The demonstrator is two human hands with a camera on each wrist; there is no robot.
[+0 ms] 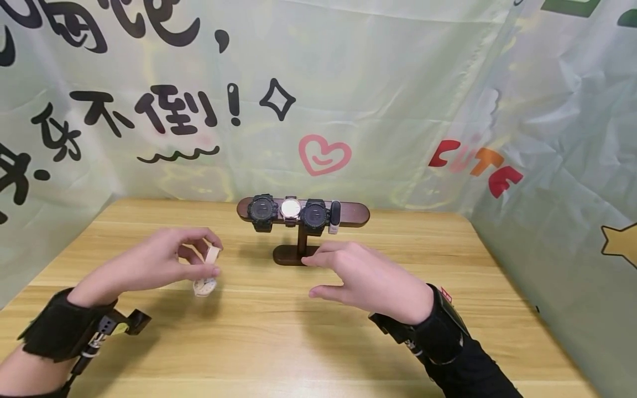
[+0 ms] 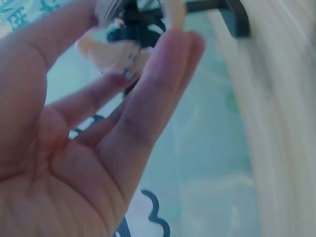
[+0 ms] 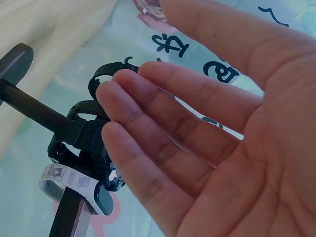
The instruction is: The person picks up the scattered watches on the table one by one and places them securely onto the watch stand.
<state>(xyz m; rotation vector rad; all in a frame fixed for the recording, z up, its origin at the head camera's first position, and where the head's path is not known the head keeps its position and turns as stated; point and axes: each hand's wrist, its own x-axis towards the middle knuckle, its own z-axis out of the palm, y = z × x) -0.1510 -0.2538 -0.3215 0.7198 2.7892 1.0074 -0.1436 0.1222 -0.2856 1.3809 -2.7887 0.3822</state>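
Observation:
My left hand (image 1: 154, 260) pinches a cream wristwatch (image 1: 204, 286) by its strap, with the dial hanging below the fingers, above the table's left half. The left wrist view shows the pale strap (image 2: 111, 55) blurred between thumb and fingers. My right hand (image 1: 365, 279) hovers in front of the dark wooden watch stand (image 1: 355, 214), its fingers extended and holding nothing. On the stand's bar sit a black watch (image 1: 262, 209), a watch with a pale dial (image 1: 291, 209), another black watch (image 1: 315, 215) and a fitness band (image 1: 335, 215) with a printed white strap.
The stand's oval foot (image 1: 287, 255) rests on the wooden table (image 1: 264, 342), partly hidden by my right fingertips. A printed cloth (image 1: 398, 83) hangs behind the table and along its sides. The bar's right end carries no watch.

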